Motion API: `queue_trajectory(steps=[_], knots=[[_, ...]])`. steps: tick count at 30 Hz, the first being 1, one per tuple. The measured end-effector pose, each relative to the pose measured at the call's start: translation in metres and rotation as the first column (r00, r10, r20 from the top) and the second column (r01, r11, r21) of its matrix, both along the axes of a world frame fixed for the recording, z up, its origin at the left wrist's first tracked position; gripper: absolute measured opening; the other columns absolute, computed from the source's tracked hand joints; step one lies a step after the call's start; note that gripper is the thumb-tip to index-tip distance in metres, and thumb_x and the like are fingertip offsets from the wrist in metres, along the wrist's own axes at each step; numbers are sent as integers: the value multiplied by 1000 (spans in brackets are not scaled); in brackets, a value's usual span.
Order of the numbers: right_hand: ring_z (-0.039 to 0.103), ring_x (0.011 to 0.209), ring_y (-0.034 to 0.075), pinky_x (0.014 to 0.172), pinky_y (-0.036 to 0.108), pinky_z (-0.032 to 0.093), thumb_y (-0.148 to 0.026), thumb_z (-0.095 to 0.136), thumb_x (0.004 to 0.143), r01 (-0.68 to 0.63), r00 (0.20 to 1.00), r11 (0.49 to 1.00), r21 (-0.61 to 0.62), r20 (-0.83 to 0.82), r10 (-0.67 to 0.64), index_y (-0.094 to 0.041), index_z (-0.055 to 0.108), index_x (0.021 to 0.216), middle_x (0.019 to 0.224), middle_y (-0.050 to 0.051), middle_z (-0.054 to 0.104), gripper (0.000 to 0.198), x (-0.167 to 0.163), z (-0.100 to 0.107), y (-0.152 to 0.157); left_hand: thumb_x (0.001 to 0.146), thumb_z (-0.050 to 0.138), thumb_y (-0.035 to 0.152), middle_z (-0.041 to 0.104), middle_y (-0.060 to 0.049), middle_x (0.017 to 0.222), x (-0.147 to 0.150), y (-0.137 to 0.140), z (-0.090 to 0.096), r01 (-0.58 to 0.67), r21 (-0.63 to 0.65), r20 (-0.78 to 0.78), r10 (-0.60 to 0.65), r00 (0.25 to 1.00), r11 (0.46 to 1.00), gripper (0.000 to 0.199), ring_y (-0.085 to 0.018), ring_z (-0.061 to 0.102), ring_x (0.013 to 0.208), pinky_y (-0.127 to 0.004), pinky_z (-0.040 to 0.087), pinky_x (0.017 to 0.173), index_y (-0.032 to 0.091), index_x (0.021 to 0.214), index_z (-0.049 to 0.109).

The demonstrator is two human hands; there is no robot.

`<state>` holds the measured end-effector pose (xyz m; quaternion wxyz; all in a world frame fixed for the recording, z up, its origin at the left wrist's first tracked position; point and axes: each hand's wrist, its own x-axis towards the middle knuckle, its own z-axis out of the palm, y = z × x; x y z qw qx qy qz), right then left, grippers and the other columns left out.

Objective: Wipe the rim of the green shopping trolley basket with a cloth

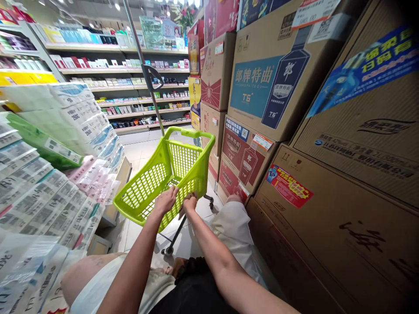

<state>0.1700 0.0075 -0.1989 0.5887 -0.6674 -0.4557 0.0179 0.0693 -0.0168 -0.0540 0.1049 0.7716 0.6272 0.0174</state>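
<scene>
A lime-green shopping cart basket with slotted walls stands in front of me on a wheeled frame. My left hand is closed over the basket's near rim, fingers curled to the inside. Just right of it, my right hand is pressed against the outside of the near wall. A small brownish piece that looks like a cloth is bunched in its fingers, mostly hidden by them. From the basket's far side rises a metal pole with a dark grey handle.
Stacked cardboard cartons wall off the right side. Wrapped paper packs are piled along the left. Shelves of goods run across the back. White floor tiles show around the cart, with caster wheels near my legs.
</scene>
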Motion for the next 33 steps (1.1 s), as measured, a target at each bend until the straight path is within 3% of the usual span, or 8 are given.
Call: queue_trajectory(steps=[4,7,11,14,20,23,26,33], knots=[[63,110,28,94,39,51,-13,45,88,80,994,996,-50,-71,-83,-7,55,140,121,23,62,53,9,25,16,100,25,58,70,-12,126,-20,-1,-4,116,-27,-39,-117,992,993,53,-30,67,114,-40,48,95,27,123,62],[53,125,27,108,40,43,-13,48,88,2,999,1000,-25,-32,-3,-14,52,144,135,19,54,57,10,41,21,101,22,55,69,-12,129,-27,-5,-19,113,-75,30,-111,993,991,55,-28,66,117,-37,47,98,25,131,58],[55,116,25,108,40,42,-5,47,82,-31,973,995,-94,-230,8,-15,67,127,122,15,56,50,11,29,8,102,13,52,61,-12,143,-21,-13,-34,80,-55,94,-74,993,995,62,-28,61,126,-37,45,102,23,142,51],[58,105,25,103,39,45,-6,49,80,-23,927,989,-145,-372,-33,-14,72,118,110,13,57,44,14,26,8,102,7,52,67,-14,134,-17,-15,-34,52,-44,108,-47,993,998,68,-30,63,123,-38,47,98,20,140,54],[55,117,24,109,37,42,-10,48,87,-100,964,995,-9,-250,95,-16,62,137,121,13,53,53,14,45,12,98,-6,57,75,-15,108,-12,-22,-28,6,-61,210,6,978,998,84,-32,68,108,-39,48,90,20,135,60],[55,121,26,109,37,43,-3,48,81,-100,940,992,-79,-335,68,-11,69,125,121,16,53,49,12,26,-3,97,-9,58,76,-13,103,-10,-26,-27,-4,-65,253,20,967,998,87,-32,69,103,-40,48,88,22,136,61],[62,107,27,103,39,48,-3,47,80,-90,894,983,-160,-449,9,-7,75,108,109,17,57,40,11,14,-7,98,-9,57,76,-12,108,-8,-27,-26,-22,-67,294,40,955,998,87,-31,68,107,-38,48,89,22,136,62],[49,133,26,116,40,39,-5,46,84,-98,959,995,15,-264,99,-17,57,141,143,16,47,60,2,38,4,97,-13,54,75,-13,114,5,-31,-24,-106,-77,297,124,947,991,90,-30,67,114,-40,46,94,21,136,61]])
